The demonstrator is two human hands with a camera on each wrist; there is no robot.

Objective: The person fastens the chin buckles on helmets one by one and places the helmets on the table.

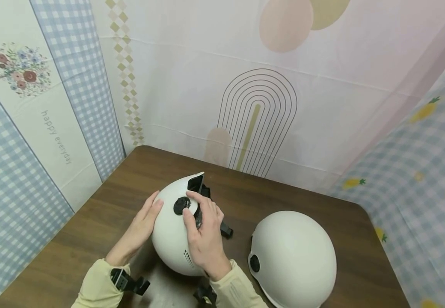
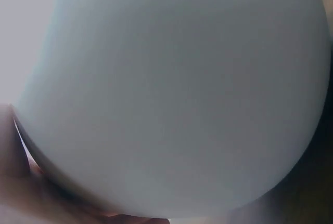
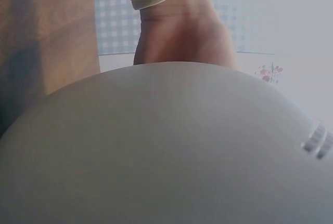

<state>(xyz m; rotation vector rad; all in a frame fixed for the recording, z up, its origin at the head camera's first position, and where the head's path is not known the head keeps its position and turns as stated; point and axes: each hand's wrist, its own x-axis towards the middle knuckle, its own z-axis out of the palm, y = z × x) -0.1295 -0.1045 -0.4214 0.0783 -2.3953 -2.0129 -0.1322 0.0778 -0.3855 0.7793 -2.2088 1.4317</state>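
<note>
A white helmet (image 1: 170, 235) lies tilted on the table, its opening facing right, with a round black pivot (image 1: 182, 205) on its upper side. My left hand (image 1: 145, 222) holds the shell from the left; in the left wrist view its fingers curve along the lower edge of the shell (image 2: 177, 99). With thumb and forefinger beside the pivot, my right hand (image 1: 206, 233) grips the helmet at its opening edge. The other right fingers reach over that edge, their tips partly hidden. The shell (image 3: 166, 146) fills the lower right wrist view.
A second white helmet (image 1: 293, 256) stands at the right on the brown wooden table (image 1: 145, 167). A black strap end (image 1: 226, 231) sticks out beside the first helmet. Patterned cloths (image 1: 176, 85) hang behind and at both sides. A wrist camera (image 1: 128, 282) sits on the left sleeve.
</note>
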